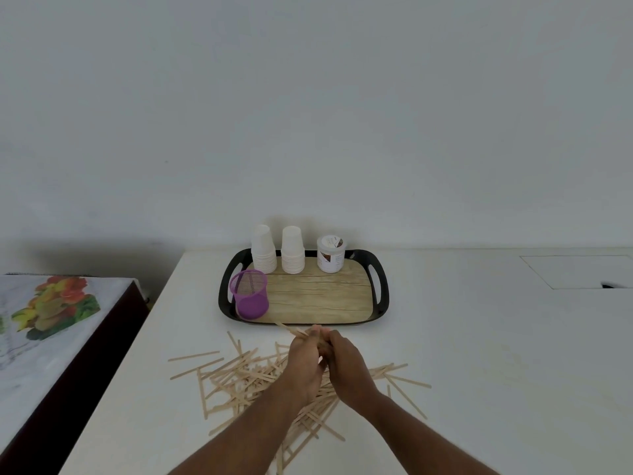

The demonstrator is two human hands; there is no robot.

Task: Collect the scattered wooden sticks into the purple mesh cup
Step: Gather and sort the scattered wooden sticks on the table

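Left hand: we see our left hand (306,359) raised above the pile, its fingers curled round a small bundle of sticks (295,331) whose ends poke out up and to the left, toward the tray.
Right hand: our right hand (346,363) meets the left one, touching it; its fingers curl in toward the same bundle, though we cannot tell for sure how firmly they grip it.
Scattered wooden sticks: the pile (239,375) lies criss-crossed on the white table (479,354) beneath and around our wrists, with loose ones straying left and right.
Purple mesh cup: the cup (249,294) stands upright at the tray's front left corner, well apart from the pile; we make out no sticks inside.
Tray: the black-rimmed tray (382,286) with its wood-look floor sits near the wall, just beyond our hands.
On the tray: two stacks of white paper cups (277,250) and a white lidded jar (330,253) stand along the back edge.
To the left: a lower surface with a floral cloth (51,303).
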